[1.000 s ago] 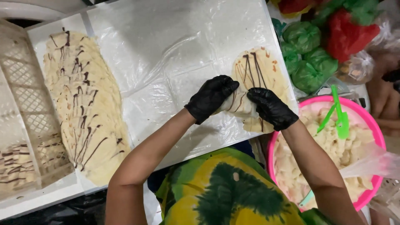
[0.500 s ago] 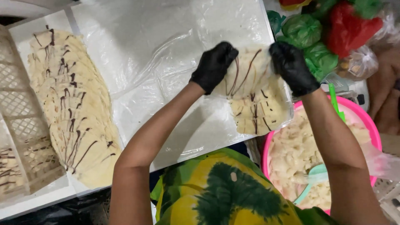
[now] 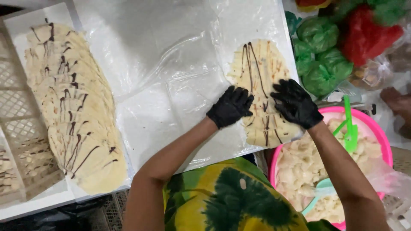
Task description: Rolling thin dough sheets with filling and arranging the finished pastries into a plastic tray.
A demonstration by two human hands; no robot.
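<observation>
Two black-gloved hands are what we are working with: our left hand point(image 3: 231, 106) and our right hand point(image 3: 294, 102) are both lying palm down, fingers spread open and flat, gripping nothing. We are pressing them side by side onto the flat pale sheet of dough streaked with dark chocolate lines point(image 3: 260, 81), the left on its left edge, the right on its lower right part. That sheet is lying on the crinkled clear plastic film point(image 3: 171, 85) that is covering the white table point(image 3: 38, 205). Just beside our right forearm, the round pink plastic basin point(image 3: 381, 141) is holding pale chunky filling point(image 3: 299, 167), with a green plastic utensil point(image 3: 350, 128) sticking up in it and a pale turquoise scoop point(image 3: 321, 190) lying lower down. Beyond the basin, green and red bundles in bags point(image 3: 334, 55) are sitting near the table's far right. Well apart on the left, a long overlapping row of finished chocolate-drizzled pieces point(image 3: 72, 107) is lying beside a white lattice crate point(image 3: 17, 107)
</observation>
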